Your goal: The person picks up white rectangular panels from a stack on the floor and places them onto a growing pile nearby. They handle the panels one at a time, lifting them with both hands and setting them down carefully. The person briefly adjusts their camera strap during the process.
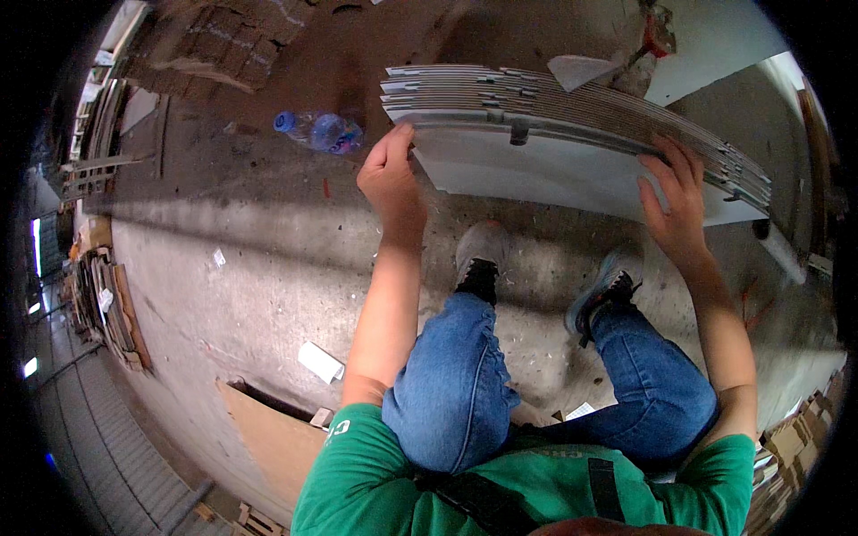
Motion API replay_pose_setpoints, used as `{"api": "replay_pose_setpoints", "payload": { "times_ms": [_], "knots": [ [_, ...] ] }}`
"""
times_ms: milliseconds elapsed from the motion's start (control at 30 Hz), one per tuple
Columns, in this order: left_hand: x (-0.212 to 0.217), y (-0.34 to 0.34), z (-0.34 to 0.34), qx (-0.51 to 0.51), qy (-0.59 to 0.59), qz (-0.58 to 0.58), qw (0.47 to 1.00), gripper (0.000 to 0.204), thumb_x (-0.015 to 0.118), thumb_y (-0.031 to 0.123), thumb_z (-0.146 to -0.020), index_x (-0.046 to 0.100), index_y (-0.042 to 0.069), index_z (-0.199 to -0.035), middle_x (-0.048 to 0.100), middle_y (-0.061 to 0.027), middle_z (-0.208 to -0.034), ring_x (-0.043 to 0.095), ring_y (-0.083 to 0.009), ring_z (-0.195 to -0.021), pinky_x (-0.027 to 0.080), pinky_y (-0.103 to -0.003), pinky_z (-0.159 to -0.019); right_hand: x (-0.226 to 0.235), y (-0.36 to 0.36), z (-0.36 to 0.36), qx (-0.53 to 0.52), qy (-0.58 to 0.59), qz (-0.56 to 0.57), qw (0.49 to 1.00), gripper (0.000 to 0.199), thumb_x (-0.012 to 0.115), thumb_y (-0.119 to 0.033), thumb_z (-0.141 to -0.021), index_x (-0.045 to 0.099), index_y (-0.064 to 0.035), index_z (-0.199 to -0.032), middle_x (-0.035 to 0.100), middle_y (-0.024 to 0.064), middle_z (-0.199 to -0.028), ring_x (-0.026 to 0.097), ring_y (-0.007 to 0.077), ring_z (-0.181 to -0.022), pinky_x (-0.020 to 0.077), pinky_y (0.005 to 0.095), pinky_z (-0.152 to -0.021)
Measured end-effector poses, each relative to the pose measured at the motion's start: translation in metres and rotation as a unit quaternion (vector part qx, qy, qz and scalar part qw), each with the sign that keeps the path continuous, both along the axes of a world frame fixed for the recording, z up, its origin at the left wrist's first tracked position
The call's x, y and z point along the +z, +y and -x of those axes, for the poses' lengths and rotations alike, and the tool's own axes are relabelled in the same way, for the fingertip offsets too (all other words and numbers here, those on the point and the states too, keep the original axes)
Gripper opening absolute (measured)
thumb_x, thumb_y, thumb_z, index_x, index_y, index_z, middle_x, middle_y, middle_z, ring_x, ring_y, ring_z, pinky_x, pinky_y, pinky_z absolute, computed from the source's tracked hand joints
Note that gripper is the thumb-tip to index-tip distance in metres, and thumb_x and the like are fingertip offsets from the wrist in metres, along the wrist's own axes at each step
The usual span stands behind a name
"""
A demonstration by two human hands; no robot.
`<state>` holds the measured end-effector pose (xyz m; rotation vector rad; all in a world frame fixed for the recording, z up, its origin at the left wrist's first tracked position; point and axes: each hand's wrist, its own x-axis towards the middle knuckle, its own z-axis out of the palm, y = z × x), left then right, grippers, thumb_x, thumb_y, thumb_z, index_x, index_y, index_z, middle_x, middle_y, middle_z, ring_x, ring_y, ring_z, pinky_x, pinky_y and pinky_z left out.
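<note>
Only container in view: a plastic bottle (319, 130) w/ blue cap, lying on its side on the concrete floor (250, 250), cap end pointing left. It looks clear w/ a blue label; can't tell if there's liquid in it. It sits just left of the stack, apart from both hands.

Main thing: a stack of flat cardboard sheets (572, 134), grey-white, w/ slots cut along the edges. The stack stands on edge in front of the person, leaning, broad face toward the knees. Long axis runs left to right across the view, dropping a bit toward the right end. Layered edges face up and show as thin stripes.

Left hand (391, 174) is at the stack's left end, near the lower left corner, fingers curled tight, thumb up against the sheet edge — gripping the corner. Right hand (675, 201) lies on the right part of the top, fingers spread wide and hooked over the layered edges.

Person is crouched, blue jeans, green shirt, grey shoes (483, 255) on the floor just below the stack. Brown cardboard piece (277, 438) lies lower left; more flat cardboard (107, 308) is piled at far left.
</note>
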<state>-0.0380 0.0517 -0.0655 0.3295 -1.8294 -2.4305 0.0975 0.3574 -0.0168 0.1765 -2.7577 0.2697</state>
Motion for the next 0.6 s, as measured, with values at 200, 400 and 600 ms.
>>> {"api": "replay_pose_setpoints", "payload": {
  "times_ms": [200,400,600],
  "knots": [
    [-0.002,-0.014,-0.006,-0.034,0.06,0.063,0.996,0.014,0.057,0.011,-0.081,0.064,-0.001,-0.08,0.062,-0.0034,-0.08,0.054,-0.0115,-0.074,0.042,-0.024,-0.07,-0.005,-0.006,-0.002,-0.023,-0.018,-0.034,0.999,0.031,0.061,-0.008,-0.075,0.057,-0.0083,-0.106,0.049,0.0112,-0.121,0.041,0.034,-0.114,0.0348,0.0442,-0.096],
    [0.002,-0.02,0.018,0.044,0.009,0.007,0.999,0.02,0.065,0.019,-0.08,0.061,0.0,-0.076,0.057,-0.0006,-0.072,0.049,-0.0101,-0.065,0.039,-0.024,-0.06,-0.009,-0.006,-0.004,0.009,-0.061,0.019,0.998,0.024,0.06,-0.008,-0.077,0.056,-0.0058,-0.101,0.057,0.0125,-0.099,0.05,0.0344,-0.094,0.0419,0.0429,-0.082],
    [-0.003,-0.009,0.032,0.017,0.01,0.143,0.99,0.034,0.079,0.023,-0.069,0.057,0.0,-0.08,0.059,-0.0037,-0.073,0.053,-0.0111,-0.068,0.043,-0.024,-0.064,-0.006,-0.009,-0.004,0.022,-0.063,0.054,0.996,0.022,0.06,-0.008,-0.077,0.056,-0.0048,-0.098,0.058,0.012,-0.094,0.052,0.0339,-0.089,0.0427,0.0424,-0.077]
  ]
}}
